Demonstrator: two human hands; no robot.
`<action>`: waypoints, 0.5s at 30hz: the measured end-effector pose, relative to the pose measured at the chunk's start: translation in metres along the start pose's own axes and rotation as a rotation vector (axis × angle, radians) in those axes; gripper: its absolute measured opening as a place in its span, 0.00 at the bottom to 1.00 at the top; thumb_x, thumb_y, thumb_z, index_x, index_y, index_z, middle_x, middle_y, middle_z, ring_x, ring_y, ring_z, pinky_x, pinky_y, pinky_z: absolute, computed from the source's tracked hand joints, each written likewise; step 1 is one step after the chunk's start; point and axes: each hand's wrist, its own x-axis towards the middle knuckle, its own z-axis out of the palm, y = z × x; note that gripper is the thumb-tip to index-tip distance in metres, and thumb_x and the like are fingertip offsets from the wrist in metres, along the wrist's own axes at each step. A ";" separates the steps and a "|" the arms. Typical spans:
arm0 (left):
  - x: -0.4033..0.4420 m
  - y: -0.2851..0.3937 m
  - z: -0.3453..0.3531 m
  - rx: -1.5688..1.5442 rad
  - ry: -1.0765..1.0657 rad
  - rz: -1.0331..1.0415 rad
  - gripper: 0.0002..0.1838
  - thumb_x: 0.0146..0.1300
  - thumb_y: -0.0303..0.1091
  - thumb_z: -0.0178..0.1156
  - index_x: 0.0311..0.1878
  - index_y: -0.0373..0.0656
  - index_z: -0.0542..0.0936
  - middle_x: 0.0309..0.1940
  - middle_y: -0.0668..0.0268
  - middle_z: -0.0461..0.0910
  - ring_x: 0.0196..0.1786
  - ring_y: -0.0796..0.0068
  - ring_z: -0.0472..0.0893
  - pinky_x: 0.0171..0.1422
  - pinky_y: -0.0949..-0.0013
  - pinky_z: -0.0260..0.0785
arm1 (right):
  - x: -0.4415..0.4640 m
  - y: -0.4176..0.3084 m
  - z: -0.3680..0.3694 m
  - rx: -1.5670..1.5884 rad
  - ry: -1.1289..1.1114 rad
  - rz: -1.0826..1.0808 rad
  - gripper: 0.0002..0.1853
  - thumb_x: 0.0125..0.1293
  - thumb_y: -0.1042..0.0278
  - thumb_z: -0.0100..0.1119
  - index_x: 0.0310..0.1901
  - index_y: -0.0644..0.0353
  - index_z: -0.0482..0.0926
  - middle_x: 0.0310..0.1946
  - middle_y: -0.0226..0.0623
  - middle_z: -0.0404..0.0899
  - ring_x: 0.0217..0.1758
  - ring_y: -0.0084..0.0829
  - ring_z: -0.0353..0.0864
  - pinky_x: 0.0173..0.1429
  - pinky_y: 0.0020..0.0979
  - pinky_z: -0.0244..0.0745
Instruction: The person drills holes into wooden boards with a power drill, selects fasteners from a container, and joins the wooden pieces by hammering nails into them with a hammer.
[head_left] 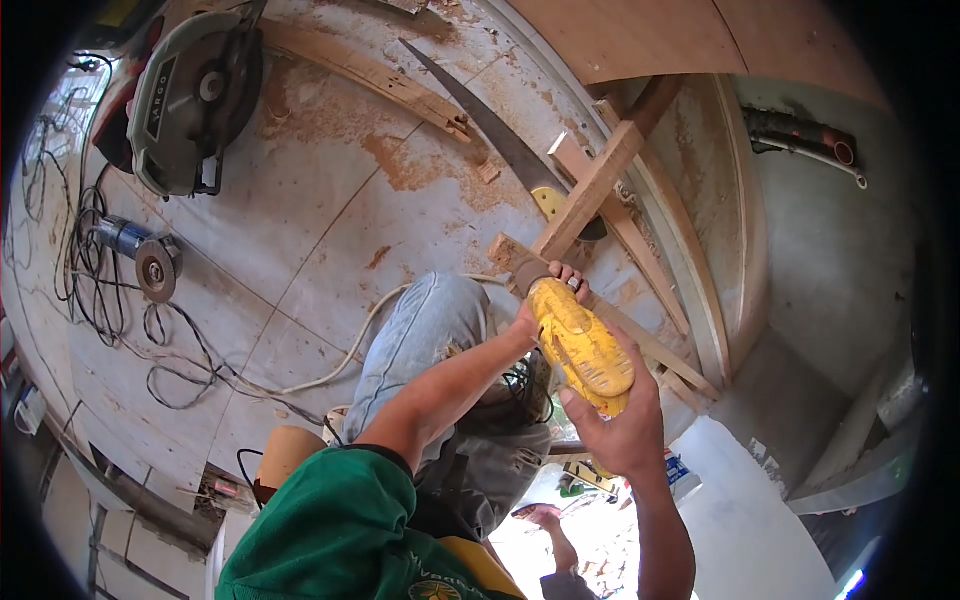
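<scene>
A worn yellow angle grinder (583, 340) is held in both hands above the floor, tilted, with its dark disc (530, 273) at the end of a wooden piece (515, 252). My left hand (530, 318) is closed around the front of the tool, and its ringed fingers show on the far side. Around the rear of the body, my right hand (628, 425) is wrapped, thumb on the near side. The disc looks to be at the wood, but I cannot tell whether they touch. Crossing that piece is another length of wood (592, 190).
On the tiled floor lie a hand saw (485, 120), a circular saw (180, 110), a blue angle grinder (130, 240) and tangled black cables (85, 260). A curved wooden frame (690, 240) stands to the right. A foot (540, 514) shows below.
</scene>
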 end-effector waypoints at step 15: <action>0.016 0.032 0.009 0.410 -0.112 0.224 0.09 0.64 0.43 0.54 0.38 0.50 0.69 0.30 0.68 0.69 0.37 0.66 0.69 0.44 0.61 0.64 | 0.003 0.004 -0.005 -0.019 -0.007 -0.005 0.40 0.59 0.70 0.72 0.71 0.69 0.62 0.60 0.54 0.76 0.65 0.43 0.78 0.68 0.40 0.72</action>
